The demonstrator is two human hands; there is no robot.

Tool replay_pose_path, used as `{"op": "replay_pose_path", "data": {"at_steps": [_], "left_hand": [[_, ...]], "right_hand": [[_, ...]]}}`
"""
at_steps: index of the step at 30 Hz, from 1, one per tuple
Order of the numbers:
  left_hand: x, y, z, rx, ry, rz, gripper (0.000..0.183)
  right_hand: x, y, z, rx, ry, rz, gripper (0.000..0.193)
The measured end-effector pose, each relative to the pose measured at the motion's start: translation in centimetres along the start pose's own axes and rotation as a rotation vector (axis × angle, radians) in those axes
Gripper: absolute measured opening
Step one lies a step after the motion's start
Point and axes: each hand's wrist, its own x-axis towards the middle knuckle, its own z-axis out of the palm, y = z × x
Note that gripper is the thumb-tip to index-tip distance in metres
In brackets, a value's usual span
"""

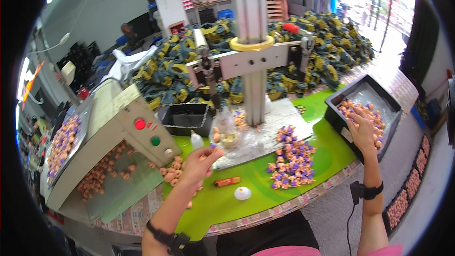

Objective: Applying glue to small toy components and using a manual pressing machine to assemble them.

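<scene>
— While the left hand (196, 161) hangs over the green bench (246, 180), what is it pinching?
— A small purple-tipped piece (213, 146), fingers pressed together on it.
— And to the right?
— A heap of tan and purple pieces (291, 159), then the right hand (362, 128), fingers spread, resting on pieces in the black tray (339, 116).

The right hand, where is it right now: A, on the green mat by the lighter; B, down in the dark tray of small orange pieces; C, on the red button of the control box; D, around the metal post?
B: the right hand reaches into the dark tray, fingers resting among its small orange pieces.
</scene>
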Motion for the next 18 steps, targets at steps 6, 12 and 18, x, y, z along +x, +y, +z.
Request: {"op": "replay_pose_path", "data": {"at_steps": [6, 12, 18], "left_hand": [[7.5, -3.7, 1.4, 0.122, 0.112, 0.358, 0.021], [7.5, -3.7, 2.7, 0.4, 0.198, 0.571, 0.017], [8.9, -5.1, 2.6, 0.379, 0.285, 0.751, 0.019]], "right_hand": [[-0.1, -10.9, -0.2, 0.276, -0.218, -0.262, 0.023], [0.2, -17.5, -0.2, 0.486, -0.408, -0.465, 0.021], [4.0, -25.3, 1.1, 0.611, -0.001, -0.794, 0.027]]}}
